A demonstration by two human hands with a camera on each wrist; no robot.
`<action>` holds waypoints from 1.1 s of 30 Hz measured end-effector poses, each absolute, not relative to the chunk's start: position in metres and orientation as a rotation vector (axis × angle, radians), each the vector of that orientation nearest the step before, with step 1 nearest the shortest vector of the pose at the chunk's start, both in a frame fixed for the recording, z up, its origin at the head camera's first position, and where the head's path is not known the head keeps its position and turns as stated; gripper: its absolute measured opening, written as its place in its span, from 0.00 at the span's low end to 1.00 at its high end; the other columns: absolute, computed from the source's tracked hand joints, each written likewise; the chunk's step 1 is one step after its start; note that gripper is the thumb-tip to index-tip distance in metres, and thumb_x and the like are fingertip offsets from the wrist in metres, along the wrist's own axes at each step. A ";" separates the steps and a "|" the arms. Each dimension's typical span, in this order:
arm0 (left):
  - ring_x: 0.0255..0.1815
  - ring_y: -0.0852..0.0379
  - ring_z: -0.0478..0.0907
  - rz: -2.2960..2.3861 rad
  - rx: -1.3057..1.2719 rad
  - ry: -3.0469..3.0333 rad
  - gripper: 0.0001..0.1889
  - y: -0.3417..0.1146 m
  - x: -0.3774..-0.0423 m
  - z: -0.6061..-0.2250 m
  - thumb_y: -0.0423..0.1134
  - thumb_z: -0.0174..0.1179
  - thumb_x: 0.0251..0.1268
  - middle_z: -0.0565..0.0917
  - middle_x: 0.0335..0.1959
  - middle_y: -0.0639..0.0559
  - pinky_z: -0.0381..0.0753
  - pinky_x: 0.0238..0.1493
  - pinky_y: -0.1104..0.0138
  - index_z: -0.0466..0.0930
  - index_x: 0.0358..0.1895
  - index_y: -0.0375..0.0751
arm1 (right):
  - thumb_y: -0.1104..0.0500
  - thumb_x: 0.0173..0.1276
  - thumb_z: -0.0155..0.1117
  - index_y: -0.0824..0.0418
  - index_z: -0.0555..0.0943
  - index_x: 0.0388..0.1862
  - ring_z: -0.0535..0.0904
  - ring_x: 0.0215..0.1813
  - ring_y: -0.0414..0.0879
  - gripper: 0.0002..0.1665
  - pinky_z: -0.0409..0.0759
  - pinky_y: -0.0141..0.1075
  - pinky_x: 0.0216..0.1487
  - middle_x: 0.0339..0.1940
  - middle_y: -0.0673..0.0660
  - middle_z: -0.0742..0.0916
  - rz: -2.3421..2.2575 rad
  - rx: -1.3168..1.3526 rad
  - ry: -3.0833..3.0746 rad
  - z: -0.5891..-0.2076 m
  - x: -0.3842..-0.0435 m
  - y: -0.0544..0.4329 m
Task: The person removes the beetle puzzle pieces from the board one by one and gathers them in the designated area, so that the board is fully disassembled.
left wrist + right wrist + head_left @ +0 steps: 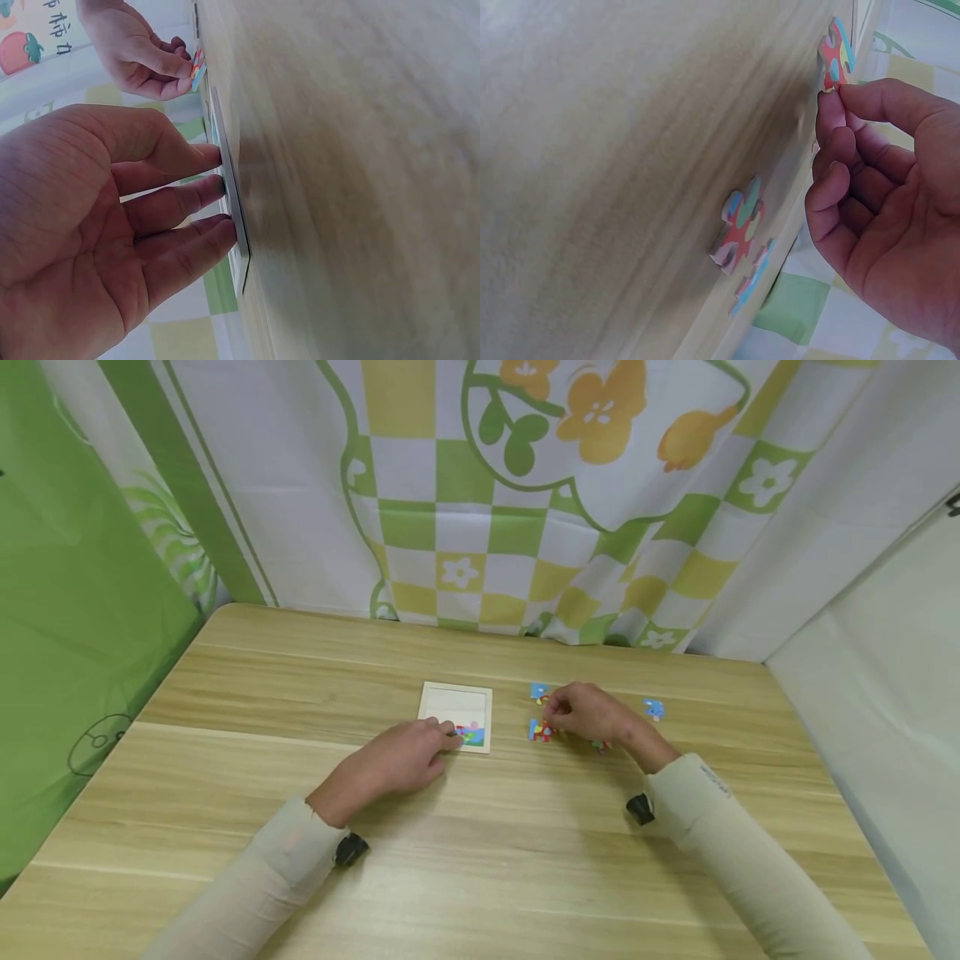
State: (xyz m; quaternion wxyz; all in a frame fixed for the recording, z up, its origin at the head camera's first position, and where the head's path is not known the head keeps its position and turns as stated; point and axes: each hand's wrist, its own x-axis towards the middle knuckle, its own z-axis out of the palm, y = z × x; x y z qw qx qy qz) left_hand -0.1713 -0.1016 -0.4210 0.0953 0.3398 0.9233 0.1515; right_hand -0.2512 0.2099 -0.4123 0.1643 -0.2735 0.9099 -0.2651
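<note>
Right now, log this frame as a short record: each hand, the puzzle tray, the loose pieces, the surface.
left hand: straight fingers press on the tray's near edge
right hand: pinches one puzzle piece at the table
tray: lies flat, mostly unfilled, coloured pieces in its near right corner
loose pieces: several lie right of the tray, around the right hand
table: light wood

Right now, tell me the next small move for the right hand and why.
Probably carry the pinched puzzle piece leftward to the puzzle tray. The right hand already pinches that piece between thumb and fingertip, the tray's upper part looks unfilled with only pieces along its lower edge, and the left hand presses its fingers on the tray's near edge, steadying it.
</note>
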 end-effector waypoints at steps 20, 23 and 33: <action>0.44 0.50 0.76 0.445 1.018 2.735 0.25 -0.102 -0.172 -0.421 0.27 0.57 0.67 0.82 0.52 0.44 0.78 0.46 0.58 0.78 0.68 0.34 | 0.67 0.71 0.61 0.62 0.85 0.33 0.72 0.27 0.42 0.07 0.71 0.36 0.31 0.28 0.50 0.84 -0.739 -0.717 2.644 -0.418 -0.249 0.209; 0.42 0.51 0.75 0.448 1.024 2.735 0.25 -0.102 -0.173 -0.421 0.27 0.57 0.67 0.82 0.51 0.44 0.78 0.44 0.59 0.78 0.68 0.34 | 0.66 0.72 0.61 0.61 0.84 0.34 0.73 0.29 0.42 0.07 0.73 0.37 0.32 0.28 0.49 0.84 -0.736 -0.735 2.672 -0.419 -0.249 0.209; 0.46 0.47 0.78 0.463 1.075 2.756 0.23 -0.104 -0.174 -0.423 0.25 0.56 0.65 0.83 0.49 0.45 0.79 0.47 0.57 0.81 0.65 0.32 | 0.63 0.73 0.64 0.60 0.84 0.36 0.79 0.29 0.41 0.04 0.79 0.38 0.33 0.30 0.48 0.86 -0.743 -0.854 2.738 -0.417 -0.237 0.186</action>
